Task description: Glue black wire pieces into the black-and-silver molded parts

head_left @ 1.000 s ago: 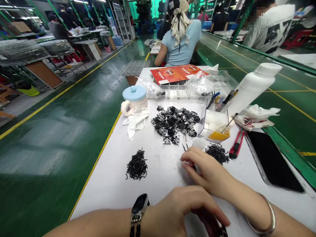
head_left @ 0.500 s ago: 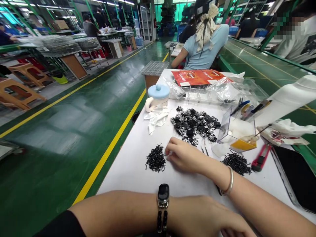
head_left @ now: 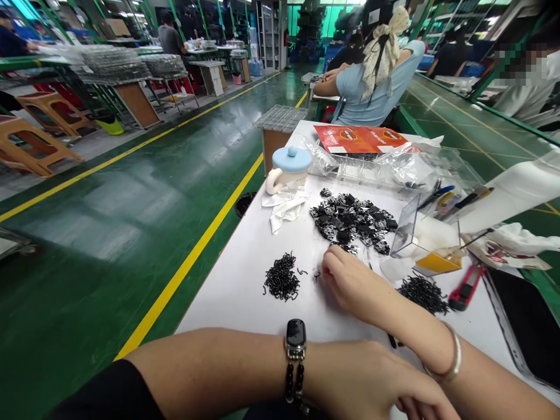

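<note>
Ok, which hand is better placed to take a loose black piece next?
Likely the right hand: its fingers are beside a loose black piece, while the left hand is farther from it.

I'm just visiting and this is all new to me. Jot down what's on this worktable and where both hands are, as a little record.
Left hand: near the picture's bottom edge, fingers curled; any hold is hidden
Right hand: over the table, fingertips near a loose black bit; grip unclear
Piles: left pile of black bits; right pile of black bits; black-and-silver parts
Cup: blue-lidded, behind a crumpled tissue
Right side: red cutter, phone
</note>
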Demonstrator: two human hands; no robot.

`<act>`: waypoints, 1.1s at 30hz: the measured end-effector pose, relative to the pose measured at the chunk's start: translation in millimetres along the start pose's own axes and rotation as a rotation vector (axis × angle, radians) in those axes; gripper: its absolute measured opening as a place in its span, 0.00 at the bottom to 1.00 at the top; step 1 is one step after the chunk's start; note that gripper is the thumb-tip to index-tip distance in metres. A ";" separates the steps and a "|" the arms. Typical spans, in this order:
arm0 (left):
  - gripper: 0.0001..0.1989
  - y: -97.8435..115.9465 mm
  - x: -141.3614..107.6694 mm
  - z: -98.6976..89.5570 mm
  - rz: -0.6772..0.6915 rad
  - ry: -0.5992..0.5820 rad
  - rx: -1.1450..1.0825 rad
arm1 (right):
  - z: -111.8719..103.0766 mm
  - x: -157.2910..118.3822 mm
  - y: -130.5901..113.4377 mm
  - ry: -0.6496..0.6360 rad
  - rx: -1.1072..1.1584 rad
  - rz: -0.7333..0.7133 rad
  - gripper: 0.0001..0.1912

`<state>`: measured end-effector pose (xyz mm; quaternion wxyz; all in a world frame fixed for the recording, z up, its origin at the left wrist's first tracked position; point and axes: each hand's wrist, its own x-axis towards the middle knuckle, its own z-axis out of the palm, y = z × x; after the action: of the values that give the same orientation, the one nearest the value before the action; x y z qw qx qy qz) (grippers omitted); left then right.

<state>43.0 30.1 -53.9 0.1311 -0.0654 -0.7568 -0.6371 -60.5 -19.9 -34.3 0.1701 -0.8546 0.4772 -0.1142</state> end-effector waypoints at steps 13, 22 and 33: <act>0.12 16.2 2.9 -10.6 -0.070 0.100 -0.193 | -17.1 -29.3 15.4 0.179 0.502 0.017 0.10; 0.16 33.5 5.2 -15.7 -0.338 0.512 -0.658 | -43.0 -78.9 9.7 0.734 0.853 0.150 0.11; 0.13 31.1 12.5 -29.1 -0.139 0.683 -1.037 | -60.9 -95.2 1.9 0.659 0.828 0.069 0.08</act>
<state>42.6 6.2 -16.5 0.2750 0.1360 -0.2671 -0.9135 -133.0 49.5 17.6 0.3381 -0.6184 0.4482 -0.5498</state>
